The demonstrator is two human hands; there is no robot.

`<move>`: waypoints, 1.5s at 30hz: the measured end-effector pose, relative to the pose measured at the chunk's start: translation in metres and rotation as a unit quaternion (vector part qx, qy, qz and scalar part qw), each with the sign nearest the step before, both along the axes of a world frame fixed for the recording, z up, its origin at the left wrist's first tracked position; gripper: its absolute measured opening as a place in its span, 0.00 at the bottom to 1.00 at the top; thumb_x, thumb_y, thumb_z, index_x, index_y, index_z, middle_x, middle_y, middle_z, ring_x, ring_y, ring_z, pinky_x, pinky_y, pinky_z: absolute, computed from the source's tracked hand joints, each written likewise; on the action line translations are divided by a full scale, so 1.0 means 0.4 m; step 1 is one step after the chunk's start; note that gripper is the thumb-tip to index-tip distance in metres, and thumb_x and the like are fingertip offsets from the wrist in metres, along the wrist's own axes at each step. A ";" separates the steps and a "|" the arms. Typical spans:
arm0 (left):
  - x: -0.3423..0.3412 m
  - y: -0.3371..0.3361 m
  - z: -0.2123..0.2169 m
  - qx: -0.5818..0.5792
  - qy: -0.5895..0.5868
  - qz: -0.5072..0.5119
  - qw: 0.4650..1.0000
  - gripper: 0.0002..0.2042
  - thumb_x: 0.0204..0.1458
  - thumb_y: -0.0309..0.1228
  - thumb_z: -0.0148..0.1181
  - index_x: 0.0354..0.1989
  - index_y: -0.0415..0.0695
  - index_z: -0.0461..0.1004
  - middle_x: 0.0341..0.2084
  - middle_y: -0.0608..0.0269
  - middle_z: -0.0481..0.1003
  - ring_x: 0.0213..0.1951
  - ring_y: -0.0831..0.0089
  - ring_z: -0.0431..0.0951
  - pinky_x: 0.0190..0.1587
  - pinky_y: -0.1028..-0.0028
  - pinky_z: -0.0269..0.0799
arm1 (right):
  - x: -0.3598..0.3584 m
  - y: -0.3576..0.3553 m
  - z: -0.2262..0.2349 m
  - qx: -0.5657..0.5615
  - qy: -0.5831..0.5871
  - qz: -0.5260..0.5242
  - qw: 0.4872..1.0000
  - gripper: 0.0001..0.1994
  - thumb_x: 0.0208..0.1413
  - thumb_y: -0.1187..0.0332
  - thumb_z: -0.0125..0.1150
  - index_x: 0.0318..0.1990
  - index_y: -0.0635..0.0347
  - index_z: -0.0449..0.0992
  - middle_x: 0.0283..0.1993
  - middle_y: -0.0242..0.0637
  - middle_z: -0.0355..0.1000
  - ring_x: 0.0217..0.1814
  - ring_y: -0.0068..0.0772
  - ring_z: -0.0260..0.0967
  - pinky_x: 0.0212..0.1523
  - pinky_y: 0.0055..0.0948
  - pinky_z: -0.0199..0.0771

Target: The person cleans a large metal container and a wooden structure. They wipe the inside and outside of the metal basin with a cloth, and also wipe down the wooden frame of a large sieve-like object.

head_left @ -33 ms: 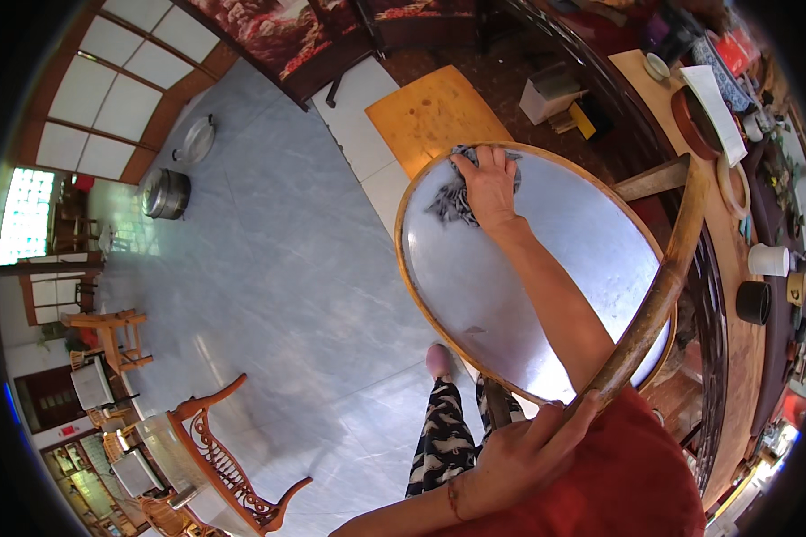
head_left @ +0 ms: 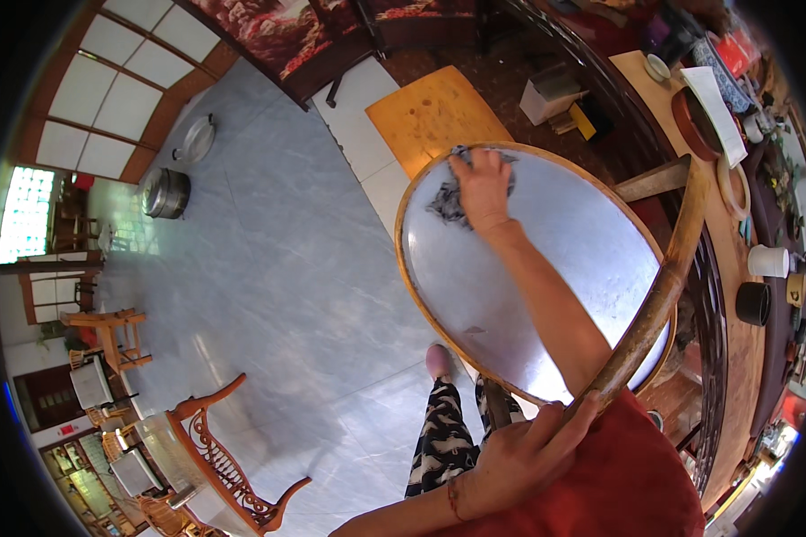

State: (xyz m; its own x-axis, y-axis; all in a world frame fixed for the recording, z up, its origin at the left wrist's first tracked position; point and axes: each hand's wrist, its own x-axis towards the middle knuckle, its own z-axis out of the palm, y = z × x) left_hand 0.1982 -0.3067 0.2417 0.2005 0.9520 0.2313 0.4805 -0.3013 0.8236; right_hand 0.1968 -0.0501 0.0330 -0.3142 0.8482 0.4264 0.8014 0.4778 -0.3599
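Note:
In front of me is a chair with a round, shiny silvery seat (head_left: 546, 259), edged by a wooden rim. A curved wooden back rail (head_left: 649, 327) arcs along its right side. My left hand (head_left: 533, 447) is closed around the lower end of that rail. Near the seat's far left edge, my right hand (head_left: 485, 192) presses a crumpled grey and black patterned cloth (head_left: 450, 202) onto the surface. Its fingers lie over the cloth, partly hiding it. A small dark mark (head_left: 475, 330) shows lower on the seat.
Beyond the seat lies a yellow wooden board (head_left: 434, 116). A long wooden counter (head_left: 734, 430) on the right carries cups and clutter. Metal pots (head_left: 167, 194) stand on the grey floor, far left. A carved wooden chair back (head_left: 228, 456) is at lower left.
My right hand has shifted slightly left with the cloth, which bunches a little differently under it. My left hand and the chair have stayed where they were.

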 end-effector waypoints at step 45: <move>0.018 -0.003 -0.010 0.014 0.055 0.009 0.998 0.29 0.37 0.23 0.57 0.55 0.43 0.66 0.23 0.70 0.64 0.13 0.83 0.63 0.12 0.80 0.61 | 0.003 -0.172 0.010 0.012 -0.050 0.162 0.985 0.18 0.46 0.74 0.50 0.44 0.45 0.76 0.39 0.35 0.66 0.46 0.39 0.60 0.45 0.41 0.56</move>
